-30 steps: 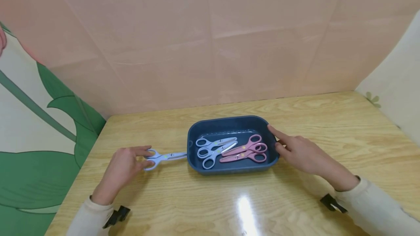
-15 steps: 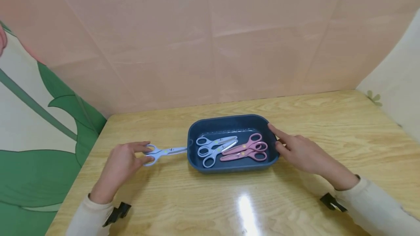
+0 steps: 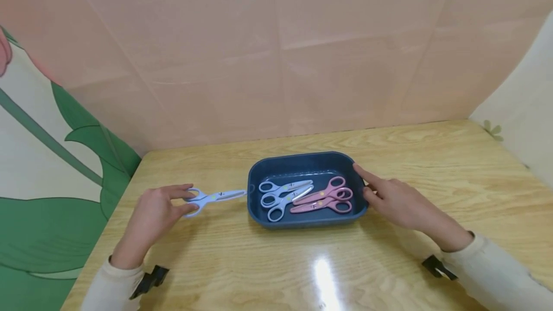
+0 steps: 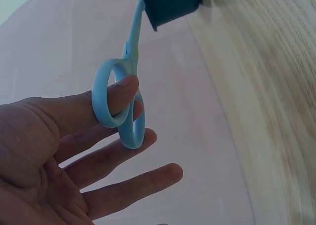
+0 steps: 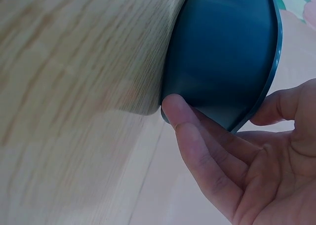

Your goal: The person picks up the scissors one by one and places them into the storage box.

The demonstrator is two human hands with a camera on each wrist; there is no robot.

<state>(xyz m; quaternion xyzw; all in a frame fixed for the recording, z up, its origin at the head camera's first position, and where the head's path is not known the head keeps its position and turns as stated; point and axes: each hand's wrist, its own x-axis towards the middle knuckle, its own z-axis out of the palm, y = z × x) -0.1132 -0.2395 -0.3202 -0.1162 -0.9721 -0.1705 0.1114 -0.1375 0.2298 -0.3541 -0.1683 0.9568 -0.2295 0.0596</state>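
My left hand (image 3: 153, 210) holds light blue scissors (image 3: 216, 196) by their finger loops. In the left wrist view, the thumb passes through one loop of the scissors (image 4: 131, 62), while the lower fingers extend loosely. The blades point right, their tip close to the left rim of a dark blue box (image 3: 302, 225); whether it touches, I cannot tell. At the box's right end, my right hand (image 3: 399, 203) grips the wall, with the thumb at the rim and fingers against the outside. Inside lie blue scissors (image 3: 282, 199) on the left and pink scissors (image 3: 324, 200) on the right.
The box stands on a wood-grain table (image 3: 259, 272) with a bright reflection near the front. A pinkish sheet (image 3: 276, 61) rises along the table's back edge. Green leaf-patterned cloth (image 3: 52, 234) hangs at the left, and a pale wall (image 3: 522, 104) stands at the right.
My left hand has moved slightly left and up with the blue scissors, whose tip has drawn back to the box's left rim. My right hand and the box have stayed put.
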